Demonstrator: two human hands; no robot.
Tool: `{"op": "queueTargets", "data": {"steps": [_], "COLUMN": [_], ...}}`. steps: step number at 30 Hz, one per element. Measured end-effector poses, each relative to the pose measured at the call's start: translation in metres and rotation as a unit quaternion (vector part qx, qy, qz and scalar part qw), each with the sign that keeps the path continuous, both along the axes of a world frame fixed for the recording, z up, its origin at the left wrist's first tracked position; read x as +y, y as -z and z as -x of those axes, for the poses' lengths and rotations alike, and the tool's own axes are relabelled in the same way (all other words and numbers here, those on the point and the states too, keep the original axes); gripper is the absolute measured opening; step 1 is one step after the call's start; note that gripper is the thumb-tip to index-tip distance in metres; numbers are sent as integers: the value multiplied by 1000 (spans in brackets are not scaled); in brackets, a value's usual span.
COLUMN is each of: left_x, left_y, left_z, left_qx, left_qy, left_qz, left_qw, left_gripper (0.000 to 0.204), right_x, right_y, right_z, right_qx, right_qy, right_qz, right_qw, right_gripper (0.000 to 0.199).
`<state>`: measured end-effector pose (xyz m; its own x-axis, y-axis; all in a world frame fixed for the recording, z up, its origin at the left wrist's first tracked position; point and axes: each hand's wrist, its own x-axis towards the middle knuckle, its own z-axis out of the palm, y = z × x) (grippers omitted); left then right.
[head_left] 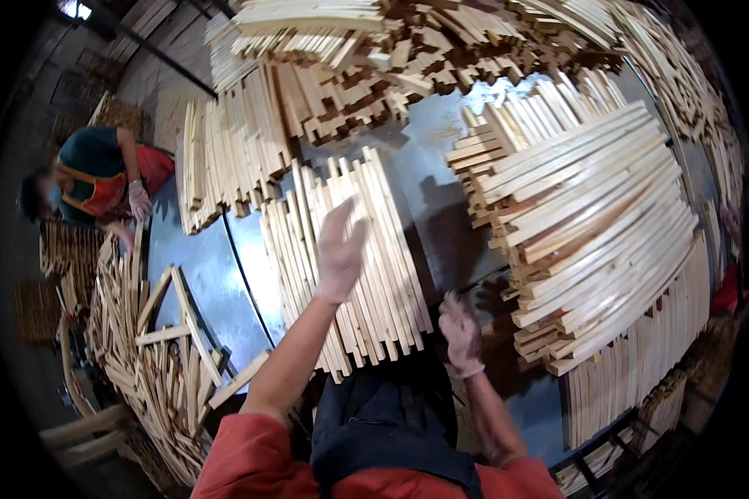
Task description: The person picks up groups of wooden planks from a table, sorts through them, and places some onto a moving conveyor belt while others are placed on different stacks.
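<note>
In front of me a layer of pale wooden strips [383,241] lies side by side on the metal tabletop, their ends uneven. My left hand [339,254], in a thin whitish glove, is over the middle of these strips with fingers stretched and thumb apart. Nothing is in it; whether the palm touches the wood I cannot tell. My right hand [460,333], gloved too, is just beside the right near corner of the layer. Its fingers are loosely bent and somewhat apart, with nothing visible in them.
On the right rises a large stack of wooden strips [599,224]. More strips [241,141] and short notched pieces [349,96] fill the far side. A jumbled pile [154,358] lies at the left, where a co-worker in a red apron [146,166] handles wood. Metal tabletop [433,125] shows between stacks.
</note>
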<state>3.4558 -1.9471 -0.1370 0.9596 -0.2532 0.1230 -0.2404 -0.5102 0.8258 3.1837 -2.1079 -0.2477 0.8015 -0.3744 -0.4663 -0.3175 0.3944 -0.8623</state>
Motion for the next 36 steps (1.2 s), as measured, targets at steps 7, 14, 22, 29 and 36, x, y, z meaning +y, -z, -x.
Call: {"op": "queueTargets", "data": {"steps": [7, 14, 22, 29, 36], "left_x": [307, 274, 280, 293, 284], "left_y": [166, 191, 174, 163, 154], "left_z": [100, 94, 89, 69, 108], "left_qx": [108, 85, 321, 523, 528], "left_qy": [-227, -103, -93, -29, -49], "left_qz": [-408, -342, 58, 176, 278], "left_qw": [878, 930, 941, 833, 801], "left_gripper": [65, 81, 91, 98, 104], "right_x": [-26, 30, 49, 76, 44], "right_y": [82, 117, 95, 58, 35], "right_z": [-102, -122, -83, -68, -50], "right_qx": [-79, -77, 47, 217, 170], "right_qy": [-58, -118, 13, -7, -38], "right_qz": [200, 283, 55, 36, -67], "right_qw": [975, 949, 997, 976, 982], "right_gripper": [73, 79, 79, 69, 63]}}
